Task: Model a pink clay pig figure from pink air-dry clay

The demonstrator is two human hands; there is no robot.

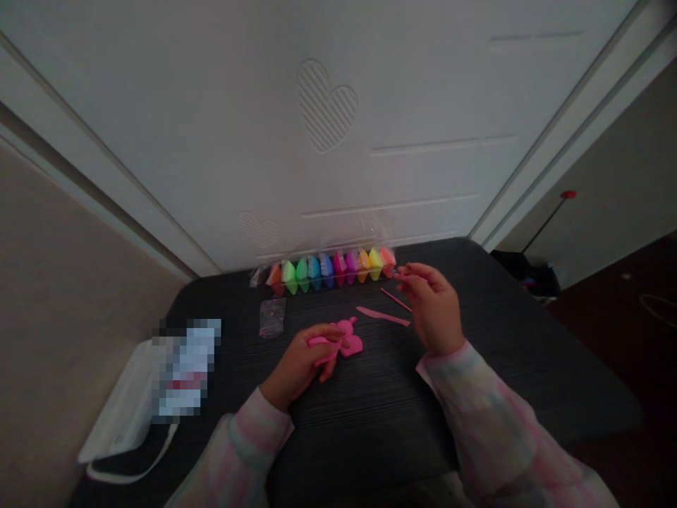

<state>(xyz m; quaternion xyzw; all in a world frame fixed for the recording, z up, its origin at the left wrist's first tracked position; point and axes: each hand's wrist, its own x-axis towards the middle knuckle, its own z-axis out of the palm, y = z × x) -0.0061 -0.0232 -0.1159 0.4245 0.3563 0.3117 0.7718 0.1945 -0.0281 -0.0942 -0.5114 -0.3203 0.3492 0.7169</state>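
My left hand point(301, 360) is at the table's middle, fingers curled around the left side of a bright pink clay figure point(353, 346). The figure has a rounded head with a small knob and a wider body; my fingers hide part of it. Another pink piece shows between thumb and fingers. Raised to the right, my right hand point(438, 310) pinches a thin pink modelling tool point(413, 278), mostly covered by the fingers. Below and left of that hand, a flat pink clay knife point(383, 315) and a slim pink stick point(396, 300) lie on the table.
Along the back of the dark table point(370, 416) stands a row of coloured clay packs point(326, 271) in clear plastic. A small clear bag point(272, 317) lies left of centre. At the far left sit a white box-like object point(124, 409), a blurred packet and a white strap. A white panel rises behind.
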